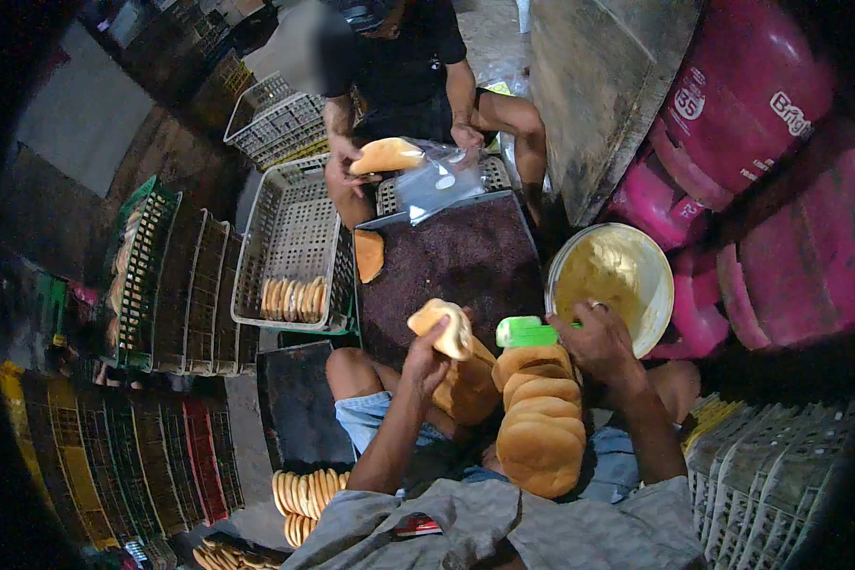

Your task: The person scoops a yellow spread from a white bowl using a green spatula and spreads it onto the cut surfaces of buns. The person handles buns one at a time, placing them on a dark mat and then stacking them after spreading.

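My left hand [427,356] is closed on a split bread bun [443,328], its pale cut side turned to the right. In my right hand [602,335] is a green plastic spatula [531,332] with pale spread on its blade, held above a row of flat buns [541,434] in front of my lap. More bread [468,385] lies below my left hand. A round tub [609,278] with yellowish spread inside stands just beyond my right hand. Ahead of my hands is a metal tray [456,263] with a dark, grainy surface; one bun piece [369,256] rests at its left edge.
Across the tray a person [406,78] holds a bun [388,155] and a clear plastic bag [442,182]. A crate [292,206] with several buns stands left. Stacked crates [762,463] are at lower right, pink gas cylinders [755,92] at upper right, a dark tray [305,406] by my left knee.
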`<act>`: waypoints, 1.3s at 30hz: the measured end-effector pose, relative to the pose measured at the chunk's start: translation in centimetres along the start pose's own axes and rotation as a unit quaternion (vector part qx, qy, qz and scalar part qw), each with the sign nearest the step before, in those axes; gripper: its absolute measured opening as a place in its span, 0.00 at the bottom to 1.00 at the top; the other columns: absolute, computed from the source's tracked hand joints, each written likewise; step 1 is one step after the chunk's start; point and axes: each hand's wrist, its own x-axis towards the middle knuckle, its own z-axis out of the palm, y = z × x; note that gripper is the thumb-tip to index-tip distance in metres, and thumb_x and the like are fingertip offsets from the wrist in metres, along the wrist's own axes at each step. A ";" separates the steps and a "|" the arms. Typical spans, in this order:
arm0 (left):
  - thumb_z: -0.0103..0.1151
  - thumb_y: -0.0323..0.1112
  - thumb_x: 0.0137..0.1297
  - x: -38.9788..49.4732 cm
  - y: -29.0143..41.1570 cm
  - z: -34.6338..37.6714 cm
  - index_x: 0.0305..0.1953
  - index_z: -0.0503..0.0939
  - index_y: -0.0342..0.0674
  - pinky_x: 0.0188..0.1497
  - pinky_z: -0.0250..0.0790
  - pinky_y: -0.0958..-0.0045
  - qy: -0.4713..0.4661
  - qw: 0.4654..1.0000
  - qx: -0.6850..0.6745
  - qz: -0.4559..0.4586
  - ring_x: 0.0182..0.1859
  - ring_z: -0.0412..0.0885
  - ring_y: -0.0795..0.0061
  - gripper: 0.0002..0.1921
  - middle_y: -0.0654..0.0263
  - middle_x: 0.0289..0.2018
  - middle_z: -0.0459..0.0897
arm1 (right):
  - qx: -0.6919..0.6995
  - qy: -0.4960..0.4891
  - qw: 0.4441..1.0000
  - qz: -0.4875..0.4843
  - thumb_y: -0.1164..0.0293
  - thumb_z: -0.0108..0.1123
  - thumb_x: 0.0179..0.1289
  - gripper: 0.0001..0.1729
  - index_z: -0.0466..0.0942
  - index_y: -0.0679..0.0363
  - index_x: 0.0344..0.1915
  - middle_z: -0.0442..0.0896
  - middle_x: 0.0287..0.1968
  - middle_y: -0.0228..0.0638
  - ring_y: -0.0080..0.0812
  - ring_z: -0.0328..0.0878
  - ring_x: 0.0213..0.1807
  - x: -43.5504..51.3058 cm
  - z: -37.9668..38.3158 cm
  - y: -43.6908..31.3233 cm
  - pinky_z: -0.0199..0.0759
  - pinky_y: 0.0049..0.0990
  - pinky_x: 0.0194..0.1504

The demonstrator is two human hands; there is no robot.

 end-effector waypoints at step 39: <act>0.77 0.65 0.43 -8.2 -7.7 -2.0 0.78 0.47 0.35 0.74 0.38 0.28 0.077 0.427 0.881 0.186 0.80 0.38 0.31 0.69 0.33 0.77 0.41 | 0.043 -0.335 0.895 0.292 0.66 0.65 0.60 0.16 0.85 0.63 0.45 0.86 0.48 0.54 0.52 0.84 0.52 -0.9 12.5 19.1 0.78 0.48 0.52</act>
